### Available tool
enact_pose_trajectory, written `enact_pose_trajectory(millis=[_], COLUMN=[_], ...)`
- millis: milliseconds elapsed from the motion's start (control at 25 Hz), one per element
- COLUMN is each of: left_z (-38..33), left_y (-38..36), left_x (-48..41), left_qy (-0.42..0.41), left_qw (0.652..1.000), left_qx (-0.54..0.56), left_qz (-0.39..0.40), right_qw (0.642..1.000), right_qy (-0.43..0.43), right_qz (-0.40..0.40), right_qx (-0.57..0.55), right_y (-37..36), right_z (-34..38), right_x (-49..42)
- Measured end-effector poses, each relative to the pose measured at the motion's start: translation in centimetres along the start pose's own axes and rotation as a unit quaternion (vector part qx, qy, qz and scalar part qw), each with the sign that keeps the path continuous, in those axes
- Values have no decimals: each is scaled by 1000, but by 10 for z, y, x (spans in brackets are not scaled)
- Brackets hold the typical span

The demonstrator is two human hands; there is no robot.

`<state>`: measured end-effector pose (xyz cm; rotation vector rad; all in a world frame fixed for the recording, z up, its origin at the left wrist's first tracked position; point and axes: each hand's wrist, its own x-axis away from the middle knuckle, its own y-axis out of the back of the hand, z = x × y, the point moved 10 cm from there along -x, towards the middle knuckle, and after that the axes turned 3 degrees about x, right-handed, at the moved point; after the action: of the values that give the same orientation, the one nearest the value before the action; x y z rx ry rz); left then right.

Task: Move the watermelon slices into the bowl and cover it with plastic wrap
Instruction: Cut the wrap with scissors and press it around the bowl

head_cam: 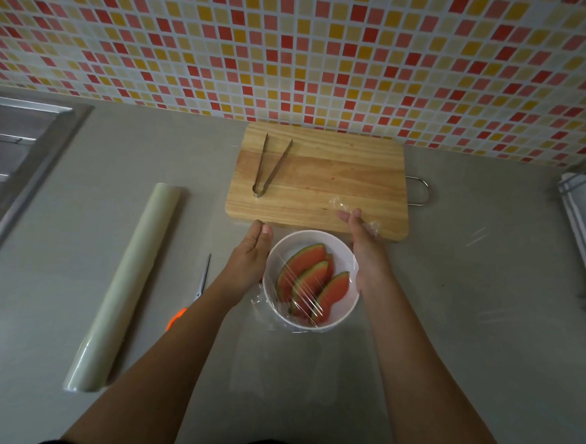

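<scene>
Head view: left hand (251, 253) and right hand (366, 252) flank the bowl (304, 237), fingers (261, 231) straight, grasping nothing.

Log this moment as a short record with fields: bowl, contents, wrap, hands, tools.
bowl: round white bowl on the grey counter, in front of the wooden cutting board
contents: red watermelon slices, inside the bowl
wrap: clear plastic film stretched over the bowl, loose edges bunched at its sides
left hand: flat against the bowl's left side
right hand: flat against its right side, film at the fingers
tools: metal tongs on the board; pale wrap roll and orange-handled scissors left of the bowl
</scene>
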<state>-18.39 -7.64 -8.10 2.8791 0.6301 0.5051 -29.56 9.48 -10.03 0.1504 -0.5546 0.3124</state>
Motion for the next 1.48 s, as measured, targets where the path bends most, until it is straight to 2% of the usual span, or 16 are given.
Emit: enact_pose_trajectory(millis=[120, 240, 360, 520, 640, 760, 1000, 1200, 1280, 1360, 1400, 1440, 1480], left_z=[4, 16, 27, 36, 39, 41, 39, 43, 43, 41, 40, 40, 39], left_y=[-1, -2, -3, -7, -7, -6, -1, 0, 1, 3, 3, 3, 3], left_x=[-1, 2, 7, 17, 20, 22, 20, 18, 18, 17, 16, 16, 15], left_qy=[25, 75, 114, 144, 160, 158, 134, 130, 133, 129, 125, 125, 126], left_qw=[999, 993, 976, 945, 939, 933, 933, 935, 938, 939, 941, 942, 943], left_qx=[25, 80, 159, 252, 256, 265, 260, 263, 255, 249, 245, 241, 239], left_qz=[-1, -33, -99, -150, -166, -185, -208, -197, -195, -197, -198, -196, -193], right_qw=[999, 994, 993, 993, 992, 988, 978, 934, 916, 901, 886, 874, 877], right_qy=[-33, -67, -49, -44, -67, -80, -88, -110, -107, -55, -1, 85, 196], right_qz=[-17, -83, -111, -102, -98, -128, -183, -251, -294, -341, -371, -408, -403], right_qx=[-9, -24, -3, 36, 45, 43, -55, -230, -250, -263, -278, -249, -170], right_y=[4, 13, 18, 18, 17, 23, 28, 41, 54, 70, 79, 90, 91], right_z=[-9, -18, -14, -11, -13, -17, -26, -44, -46, -37, -27, -10, 18], right_x=[0, 1, -1, -2, -5, -4, -2, 10, 21, 37, 50, 65, 81])
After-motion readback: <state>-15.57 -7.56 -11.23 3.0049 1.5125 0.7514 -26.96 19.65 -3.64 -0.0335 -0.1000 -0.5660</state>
